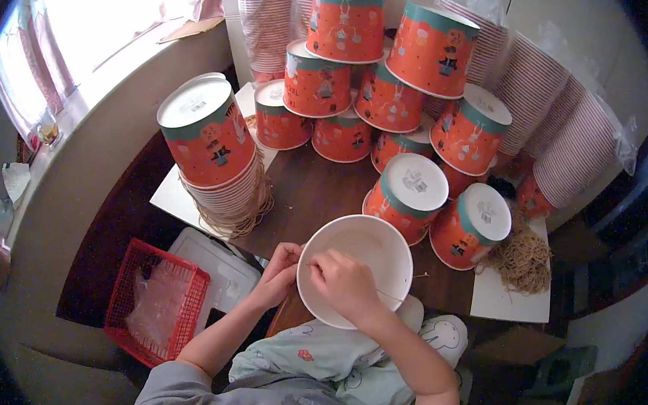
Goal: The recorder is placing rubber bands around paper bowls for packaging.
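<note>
A round paper bucket (389,246), white inside, stands mouth-up in front of me above my lap. My right hand (344,280) reaches into it with fingers pinched by the inner left wall. A thin cord (388,295) runs from under that hand to the bucket's right side, and a short cord end (422,275) sticks out there. Outside the left rim, my left hand (282,268) is closed against the wall, opposite the right fingertips. What its fingers hold is hidden.
Upside-down orange and green buckets (345,25) are piled on the brown table (306,182). A nested stack (210,144) with cords hanging round it stands left. A cord bundle (521,260) lies right, bagged stacks (583,150) behind. A red basket (193,322) sits lower left.
</note>
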Motion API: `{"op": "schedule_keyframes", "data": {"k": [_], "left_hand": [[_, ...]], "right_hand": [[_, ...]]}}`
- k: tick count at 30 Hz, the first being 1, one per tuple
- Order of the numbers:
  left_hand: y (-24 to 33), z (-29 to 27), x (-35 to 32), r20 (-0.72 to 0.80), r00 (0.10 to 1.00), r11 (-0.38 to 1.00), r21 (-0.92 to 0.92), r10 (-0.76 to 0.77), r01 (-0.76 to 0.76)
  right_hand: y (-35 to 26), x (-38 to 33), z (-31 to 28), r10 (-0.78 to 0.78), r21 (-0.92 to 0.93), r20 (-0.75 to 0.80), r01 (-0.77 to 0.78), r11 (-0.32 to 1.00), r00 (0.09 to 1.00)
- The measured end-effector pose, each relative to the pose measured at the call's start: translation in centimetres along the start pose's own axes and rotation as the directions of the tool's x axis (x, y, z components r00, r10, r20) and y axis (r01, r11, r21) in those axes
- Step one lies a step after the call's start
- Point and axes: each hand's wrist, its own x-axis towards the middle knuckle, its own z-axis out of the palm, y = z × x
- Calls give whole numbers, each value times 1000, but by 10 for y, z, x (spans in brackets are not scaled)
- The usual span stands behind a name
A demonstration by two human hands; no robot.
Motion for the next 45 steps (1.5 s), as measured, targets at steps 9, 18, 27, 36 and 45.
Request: {"op": "schedule_keyframes", "data": {"k": [9,18,27,36,45], "left_hand": [[-5,-7,0,16,998,978,201,58,-59],[12,0,3,41,997,550,832,72,-74],[28,10,3,34,998,589,806,45,-54],[27,6,2,-26,998,316,948,-53,41],[22,-8,5,-23,964,515,849,265,-121]], "right_hand": [[-2,2,0,-6,9,-3,6,1000,1000],[-1,2,2,-30,5,-11,30,1000,1000],[-1,3,0,-39,11,-12,39,999,999],[0,3,2,-60,2,-19,60,998,998],[5,6,-14,54,-15,71,-53,998,996]]}}
